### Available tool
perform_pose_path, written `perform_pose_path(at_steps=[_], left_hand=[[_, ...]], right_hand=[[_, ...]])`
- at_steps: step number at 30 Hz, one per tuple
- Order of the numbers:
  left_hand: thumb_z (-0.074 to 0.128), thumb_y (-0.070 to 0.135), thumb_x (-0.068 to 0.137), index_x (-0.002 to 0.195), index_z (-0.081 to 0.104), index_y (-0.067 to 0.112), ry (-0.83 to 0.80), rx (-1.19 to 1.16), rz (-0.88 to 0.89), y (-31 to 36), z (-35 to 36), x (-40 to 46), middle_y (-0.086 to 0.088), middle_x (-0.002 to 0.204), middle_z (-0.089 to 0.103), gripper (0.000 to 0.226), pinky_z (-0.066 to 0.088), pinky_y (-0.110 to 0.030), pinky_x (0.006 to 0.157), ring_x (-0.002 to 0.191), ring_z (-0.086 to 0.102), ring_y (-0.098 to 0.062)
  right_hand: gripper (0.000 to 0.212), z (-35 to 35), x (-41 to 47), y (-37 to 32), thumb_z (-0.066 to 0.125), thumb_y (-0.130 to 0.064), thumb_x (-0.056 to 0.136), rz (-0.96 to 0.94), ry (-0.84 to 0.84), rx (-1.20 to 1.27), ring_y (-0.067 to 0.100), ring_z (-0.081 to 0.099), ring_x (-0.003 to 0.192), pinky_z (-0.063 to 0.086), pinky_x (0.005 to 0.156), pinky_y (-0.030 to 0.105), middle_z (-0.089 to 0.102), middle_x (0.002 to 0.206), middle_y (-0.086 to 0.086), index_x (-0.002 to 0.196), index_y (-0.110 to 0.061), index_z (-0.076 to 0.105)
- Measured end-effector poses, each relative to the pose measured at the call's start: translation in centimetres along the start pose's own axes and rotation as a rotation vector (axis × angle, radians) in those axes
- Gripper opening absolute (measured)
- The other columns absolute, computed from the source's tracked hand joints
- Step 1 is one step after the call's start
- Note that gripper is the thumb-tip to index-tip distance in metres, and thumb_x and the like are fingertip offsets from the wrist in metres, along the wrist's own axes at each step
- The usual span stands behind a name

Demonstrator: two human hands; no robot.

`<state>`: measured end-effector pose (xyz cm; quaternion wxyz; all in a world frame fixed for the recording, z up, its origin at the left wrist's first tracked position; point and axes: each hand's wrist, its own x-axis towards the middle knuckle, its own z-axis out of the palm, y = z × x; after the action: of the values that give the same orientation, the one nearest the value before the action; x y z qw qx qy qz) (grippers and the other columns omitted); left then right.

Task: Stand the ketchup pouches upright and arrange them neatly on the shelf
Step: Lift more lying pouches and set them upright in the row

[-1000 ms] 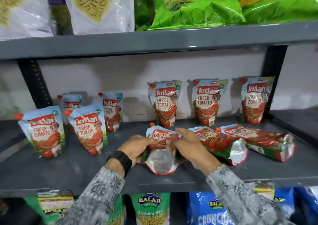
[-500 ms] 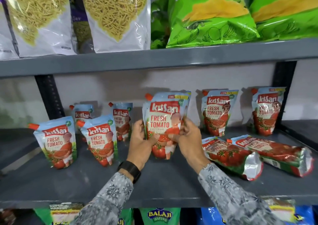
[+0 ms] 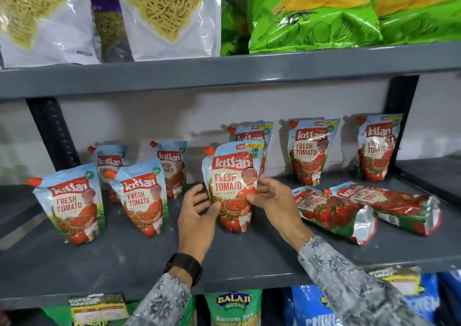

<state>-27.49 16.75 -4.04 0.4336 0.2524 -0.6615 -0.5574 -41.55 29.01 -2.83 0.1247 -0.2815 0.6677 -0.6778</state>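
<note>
While the right hand point(image 3: 272, 201) pinches the upright ketchup pouch point(image 3: 233, 188), the left hand point(image 3: 197, 213) spreads loose beside it. Two pouches point(image 3: 334, 213) lie flat on the shelf point(image 3: 124, 258).

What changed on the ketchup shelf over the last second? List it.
The middle pouch, lying flat a second ago, was lifted and now stands upright on the shelf. The left hand has opened off it; the right hand still steadies it. The two lying pouches and the other upright ones stayed put.
</note>
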Motion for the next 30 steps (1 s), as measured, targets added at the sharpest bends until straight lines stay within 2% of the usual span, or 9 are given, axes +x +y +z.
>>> perform_pose_path(at_steps=[3,5,9,12,17,20,22,26,30], left_hand=[[0.071,0.009,0.087,0.118,0.059,0.026,0.206,-0.005,0.068,1.5,0.7,-2.1,0.0,0.107,0.062,0.037,0.05,-0.023,0.076,0.089,0.062,-0.012],[0.069,0.006,0.088,0.11,0.06,0.025,0.187,-0.087,0.061,2.7,2.0,-3.9,0.0,0.098,0.06,0.03,0.05,-0.019,0.071,0.083,0.059,-0.012],[0.069,0.007,0.088,0.114,0.065,0.017,-0.164,-0.243,-0.316,4.1,7.6,-6.1,-0.005,0.101,0.067,0.029,0.053,-0.028,0.075,0.091,0.063,-0.018],[0.07,0.018,0.089,0.124,0.059,0.015,-0.42,-0.261,-0.634,4.4,12.3,-6.6,-0.01,0.121,0.063,0.037,0.053,-0.04,0.09,0.11,0.063,-0.028],[0.071,0.02,0.089,0.133,0.056,0.008,-0.401,-0.232,-0.802,3.9,18.1,-5.7,-0.021,0.136,0.055,0.048,0.055,-0.047,0.089,0.111,0.063,-0.037],[0.071,0.017,0.089,0.131,0.056,0.007,-0.333,-0.218,-0.795,3.6,20.2,-5.4,-0.019,0.122,0.065,0.046,0.057,-0.043,0.078,0.1,0.066,-0.033],[0.07,0.012,0.089,0.123,0.059,0.008,-0.265,-0.212,-0.762,3.6,21.3,-5.7,-0.013,0.102,0.071,0.036,0.057,-0.042,0.072,0.085,0.069,-0.027],[0.072,0.006,0.087,0.11,0.063,0.004,-0.16,-0.212,-0.714,3.9,21.8,-6.5,-0.009,0.083,0.074,0.024,0.058,-0.039,0.065,0.071,0.07,-0.021],[0.068,0.001,0.088,0.131,0.057,0.0,-0.159,-0.226,-0.678,4.5,21.9,-7.0,-0.014,0.094,0.077,0.044,0.062,-0.045,0.061,0.072,0.074,-0.026]], right_hand=[[0.033,-2.9,-0.5,-1.7,0.079,-0.007,0.086,-0.11,0.082,-0.212,0.008,0.07,0.09,0.056,0.082,0.021,0.073,0.097,-0.003,0.115,-0.02,0.07],[0.023,-6.0,-0.8,-3.2,0.075,-0.012,0.09,-0.207,0.186,-0.436,0.006,0.07,0.085,0.056,0.084,0.024,0.073,0.088,-0.01,0.111,-0.021,0.074],[0.032,-13.3,0.7,-5.1,0.065,-0.033,0.089,0.033,0.167,-0.98,0.03,0.071,0.11,0.056,0.099,0.041,0.077,0.115,0.005,0.116,-0.019,0.076],[0.034,-17.3,1.9,-4.6,0.061,-0.038,0.091,0.296,0.008,-1.117,0.038,0.07,0.105,0.055,0.08,0.038,0.07,0.111,0.015,0.101,-0.006,0.067],[0.052,-20.6,3.6,-3.2,0.071,-0.053,0.088,0.411,-0.217,-0.879,0.031,0.069,0.098,0.058,0.066,0.034,0.069,0.11,0.009,0.111,-0.006,0.068],[0.048,-20.4,4.2,-3.3,0.067,-0.045,0.094,0.317,-0.28,-0.979,0.026,0.063,0.107,0.051,0.087,0.032,0.065,0.122,0.001,0.126,-0.011,0.067],[0.049,-20.5,4.8,-2.9,0.065,-0.037,0.096,0.315,-0.283,-0.926,0.032,0.063,0.12,0.051,0.1,0.036,0.066,0.137,0.01,0.136,-0.008,0.064],[0.04,-21.2,4.8,-2.0,0.07,-0.023,0.091,0.501,-0.209,-0.519,0.032,0.068,0.087,0.057,0.069,0.037,0.072,0.11,0.015,0.126,-0.005,0.068],[0.027,-21.2,4.3,-1.4,0.066,-0.008,0.091,0.487,-0.164,-0.342,0.029,0.067,0.075,0.056,0.066,0.035,0.072,0.094,0.014,0.117,-0.001,0.068]])
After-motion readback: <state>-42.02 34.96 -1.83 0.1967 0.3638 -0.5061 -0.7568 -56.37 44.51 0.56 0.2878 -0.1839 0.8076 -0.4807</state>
